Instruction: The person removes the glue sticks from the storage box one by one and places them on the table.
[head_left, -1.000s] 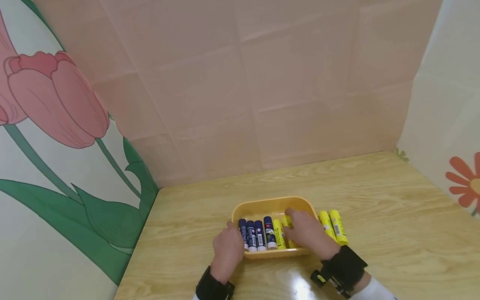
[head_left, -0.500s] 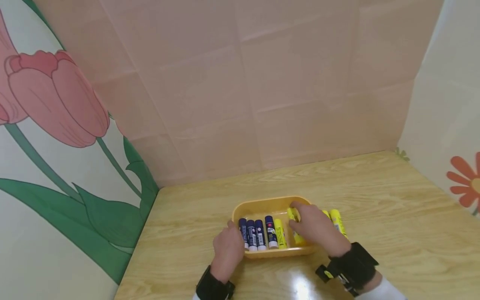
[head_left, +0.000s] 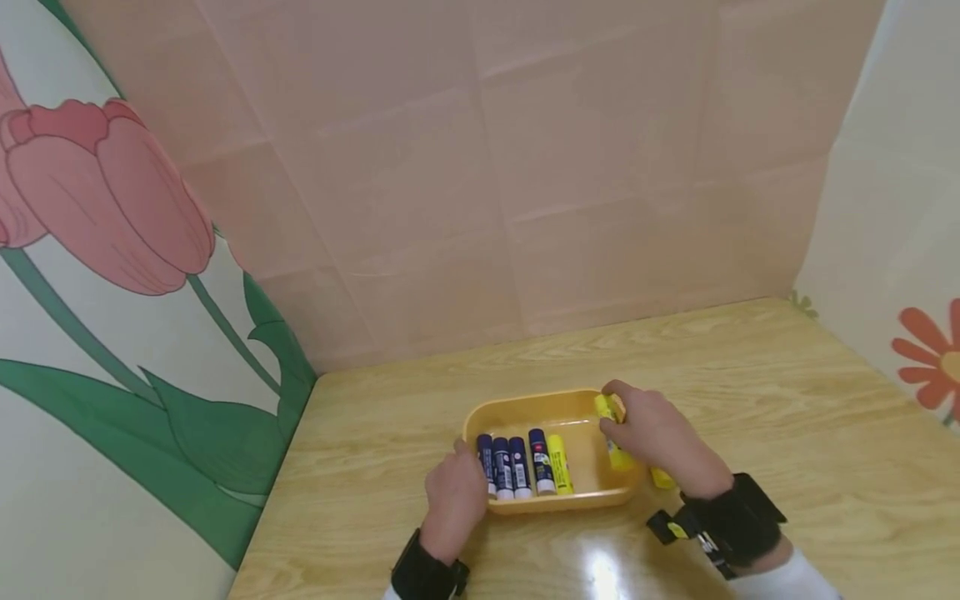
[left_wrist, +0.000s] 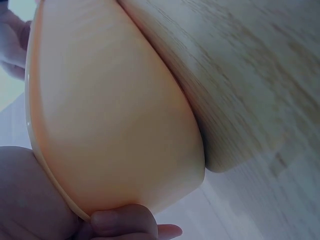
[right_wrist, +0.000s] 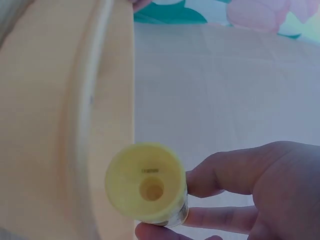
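A yellow glue stick (head_left: 618, 457) is pinched between the thumb and fingers of my right hand (head_left: 660, 429), over the right end of an orange plastic tray (head_left: 525, 506). In the right wrist view the hollow end of that glue stick (right_wrist: 145, 182) faces the camera. My left hand (head_left: 456, 492) grips the tray's left end, and the left wrist view shows its fingers (left_wrist: 125, 220) curled at the rim. Inside the tray several dark blue glue sticks (head_left: 519, 468) lie side by side, with one yellow glue stick (head_left: 559, 463) to their right.
On the wooden table (head_left: 390, 433), right of the tray, part of a yellow glue stick (head_left: 663, 478) shows below my right hand; the hand hides the rest. A pink sheet (head_left: 525, 183) rises behind the table, with flower-printed panels (head_left: 135, 200) at the sides.
My right hand has moved right and slightly up, lifting the yellow glue stick from among those in the tray to its right end. My left hand stays on the tray.
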